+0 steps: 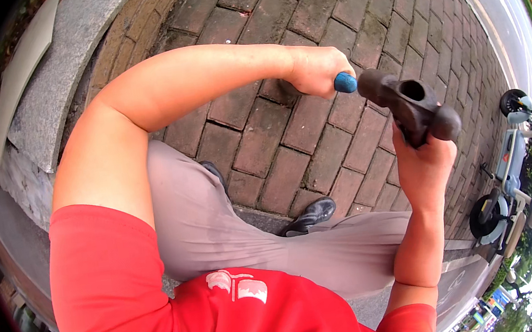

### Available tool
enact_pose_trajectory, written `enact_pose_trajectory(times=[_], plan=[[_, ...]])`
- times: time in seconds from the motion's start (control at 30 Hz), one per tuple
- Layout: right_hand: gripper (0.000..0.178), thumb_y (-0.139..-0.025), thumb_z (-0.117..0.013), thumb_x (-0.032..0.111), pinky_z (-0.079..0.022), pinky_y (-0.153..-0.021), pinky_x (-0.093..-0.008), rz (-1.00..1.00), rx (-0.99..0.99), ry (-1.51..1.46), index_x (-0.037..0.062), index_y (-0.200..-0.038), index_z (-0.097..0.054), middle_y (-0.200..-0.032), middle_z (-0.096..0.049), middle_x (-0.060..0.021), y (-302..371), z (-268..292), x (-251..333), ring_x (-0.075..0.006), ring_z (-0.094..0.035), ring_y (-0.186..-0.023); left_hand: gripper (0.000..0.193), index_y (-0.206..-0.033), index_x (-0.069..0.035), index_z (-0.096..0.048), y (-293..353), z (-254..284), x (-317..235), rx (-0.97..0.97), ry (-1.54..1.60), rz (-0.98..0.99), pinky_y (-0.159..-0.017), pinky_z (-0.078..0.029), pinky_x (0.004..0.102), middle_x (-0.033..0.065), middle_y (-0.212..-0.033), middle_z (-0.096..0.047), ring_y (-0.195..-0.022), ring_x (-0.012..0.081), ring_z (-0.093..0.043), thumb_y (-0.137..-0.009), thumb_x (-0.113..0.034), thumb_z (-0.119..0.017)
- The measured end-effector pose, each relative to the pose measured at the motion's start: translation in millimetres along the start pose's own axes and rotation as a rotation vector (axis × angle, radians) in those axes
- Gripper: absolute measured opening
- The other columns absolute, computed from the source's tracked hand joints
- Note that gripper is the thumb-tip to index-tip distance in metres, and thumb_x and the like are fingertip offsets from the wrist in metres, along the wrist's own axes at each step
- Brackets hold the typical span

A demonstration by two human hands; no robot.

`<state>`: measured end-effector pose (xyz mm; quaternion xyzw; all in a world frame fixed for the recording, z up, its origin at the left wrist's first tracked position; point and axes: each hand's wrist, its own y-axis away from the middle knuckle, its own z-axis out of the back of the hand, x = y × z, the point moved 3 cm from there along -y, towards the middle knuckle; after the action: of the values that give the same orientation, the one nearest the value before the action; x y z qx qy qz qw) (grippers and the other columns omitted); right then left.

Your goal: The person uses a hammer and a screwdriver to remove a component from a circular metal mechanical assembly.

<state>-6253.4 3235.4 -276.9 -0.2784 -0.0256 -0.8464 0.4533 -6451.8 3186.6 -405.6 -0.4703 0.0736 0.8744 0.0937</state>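
My left hand is closed in a fist around a blue stick. Only its rounded blue end pokes out, toward the right; the rest is hidden in the fist. My right hand grips a dark brown metal hammer head from below, fingers wrapped round its lower part. One end of the hammer head is a thick cylinder, the other a rounded knob, and an open round hole shows between them. The cylinder end lies close to the tip of the blue stick, with a narrow gap between them.
Below my hands is reddish brick paving, with my black shoe on it between my grey trouser legs. Grey stone slabs border the left. Parked scooters stand at the right, beside a road.
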Motion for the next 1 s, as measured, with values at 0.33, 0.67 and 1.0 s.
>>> enact_pose_trajectory(times=[0.33,0.67,1.0], plan=[[0.029,-0.080,-0.075,0.004,-0.049,-0.066,-0.0304,-0.053,0.009,0.009,-0.0007,-0.105,-0.062,-0.075,-0.063,-0.0131,-3,1,-9,-0.0222,-0.060,-0.066,0.011,-0.075,-0.003,-0.057,-2,-8,9,-0.070,0.044,-0.073,-0.065,-0.047,0.0441,0.0183,-0.075,-0.065,-0.072,0.0370,-0.062,-0.065,-0.001,-0.061],[0.043,-0.077,-0.072,-0.002,-0.053,-0.079,-0.0328,-0.034,0.082,-0.007,0.0017,-0.118,-0.061,-0.092,-0.069,-0.0156,1,-4,-16,-0.0293,-0.069,-0.083,0.013,-0.080,-0.004,-0.058,-4,-17,15,-0.085,0.095,-0.080,-0.065,-0.047,0.0430,0.0181,-0.076,-0.065,-0.073,0.0379,-0.062,-0.067,-0.003,-0.063],[0.032,-0.080,-0.075,0.005,-0.051,-0.069,-0.0309,-0.278,0.054,-0.033,0.0020,-0.110,-0.063,-0.082,-0.068,-0.0143,2,10,-48,-0.0225,-0.063,-0.068,0.020,-0.079,-0.007,-0.055,19,-49,1,0.233,-0.076,-0.166,-0.108,-0.034,0.0620,0.0075,-0.094,-0.059,-0.103,0.0326,-0.058,-0.066,0.002,-0.067]])
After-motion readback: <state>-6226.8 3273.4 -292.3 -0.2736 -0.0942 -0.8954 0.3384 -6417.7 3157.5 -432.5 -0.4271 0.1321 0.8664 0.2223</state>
